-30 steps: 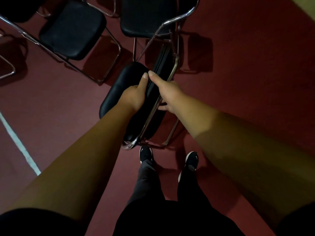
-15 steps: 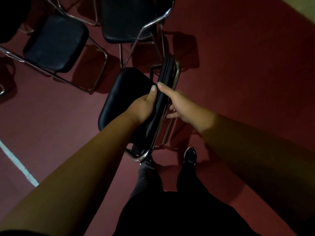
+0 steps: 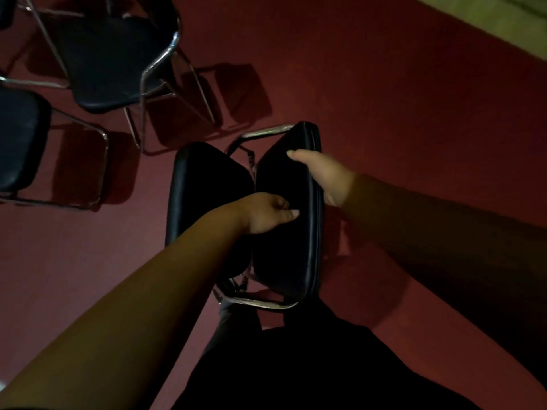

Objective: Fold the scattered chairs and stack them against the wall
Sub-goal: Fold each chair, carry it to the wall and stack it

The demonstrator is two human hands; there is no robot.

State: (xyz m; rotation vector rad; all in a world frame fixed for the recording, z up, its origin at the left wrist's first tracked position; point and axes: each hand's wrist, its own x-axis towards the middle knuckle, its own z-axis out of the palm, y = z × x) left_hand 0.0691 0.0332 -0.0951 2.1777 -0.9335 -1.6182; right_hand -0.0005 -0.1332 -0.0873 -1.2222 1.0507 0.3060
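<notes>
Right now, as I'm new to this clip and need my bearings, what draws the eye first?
A black padded chair with a chrome tube frame, nearly folded, is at centre, gripped by the left hand and the right hand. Two unfolded black chairs stand on the dark red floor at upper left.

Folded chair now nearer the camera and turned: its two black pads show side by side, where it stood edge-on. Left hand moved from the seat's top edge into the gap between the pads, fingers curled. Right hand shifted to the right pad's outer edge, thumb across its face. Open chairs now upper left in view.
</notes>
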